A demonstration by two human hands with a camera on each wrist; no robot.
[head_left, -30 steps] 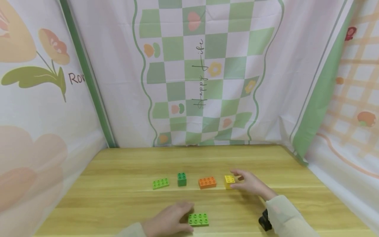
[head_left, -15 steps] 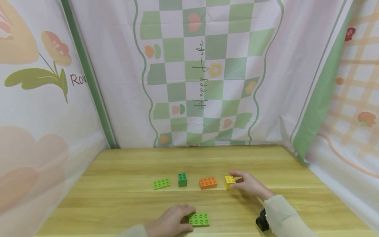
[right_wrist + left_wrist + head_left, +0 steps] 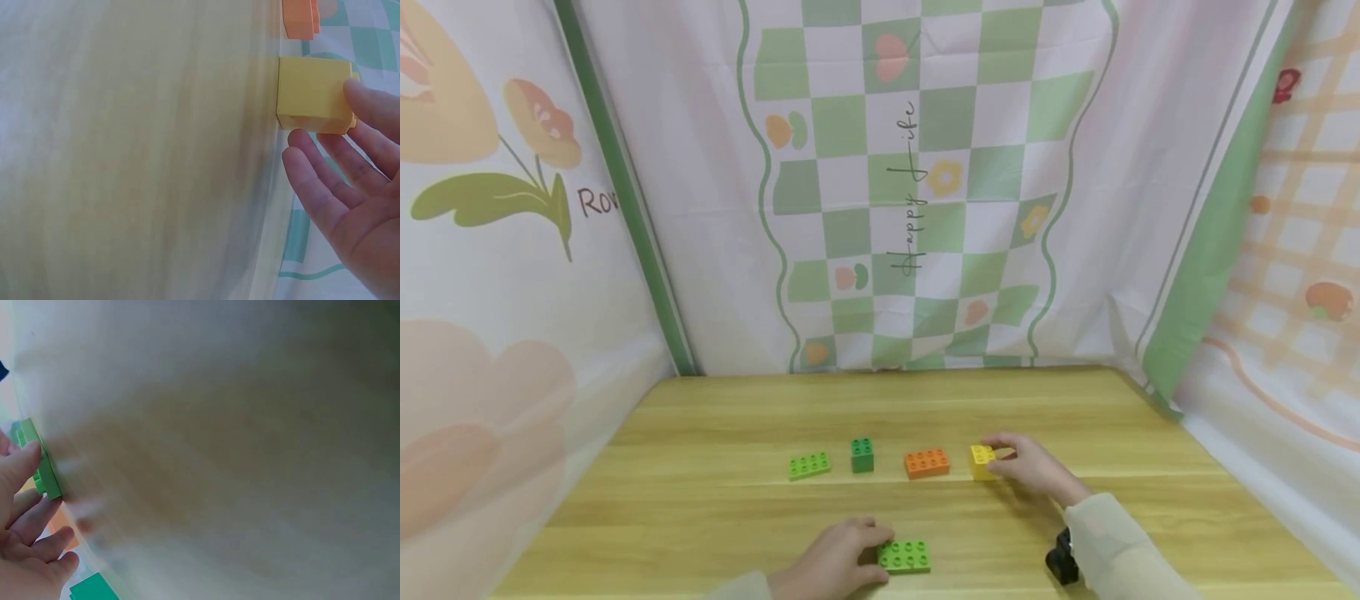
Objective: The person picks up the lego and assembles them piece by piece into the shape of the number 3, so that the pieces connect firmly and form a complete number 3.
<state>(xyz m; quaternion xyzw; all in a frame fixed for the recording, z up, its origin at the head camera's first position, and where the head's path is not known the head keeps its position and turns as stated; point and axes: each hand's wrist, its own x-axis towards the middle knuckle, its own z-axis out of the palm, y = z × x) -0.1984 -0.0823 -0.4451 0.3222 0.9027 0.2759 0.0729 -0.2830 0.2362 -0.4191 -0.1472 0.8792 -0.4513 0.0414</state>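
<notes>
In the head view my left hand [image 3: 831,560] is at the near middle of the table, thumb and index finger pinching the left end of a flat light green building brick [image 3: 905,557]. The left wrist view shows that same brick [image 3: 42,459] between thumb and fingertips, its other fingers spread. Farther back on the right, my right hand [image 3: 1033,467] has thumb and index finger at the right side of a tall yellow brick [image 3: 981,461]. From the right wrist, the thumb lies on the yellow brick's [image 3: 314,94] studded end and the fingers reach along its side, the lower ones loose.
Left of the yellow brick, an orange brick [image 3: 927,463], a dark green brick [image 3: 862,456] and another flat light green brick [image 3: 809,466] stand in a row on the wooden table [image 3: 737,517]. A black device [image 3: 1063,560] is at the right sleeve. Printed curtains [image 3: 700,208] enclose the table.
My right thumb and index finger have closed in slightly on the yellow brick. My left fingers have drawn in a little at the light green brick. The bricks stay in place.
</notes>
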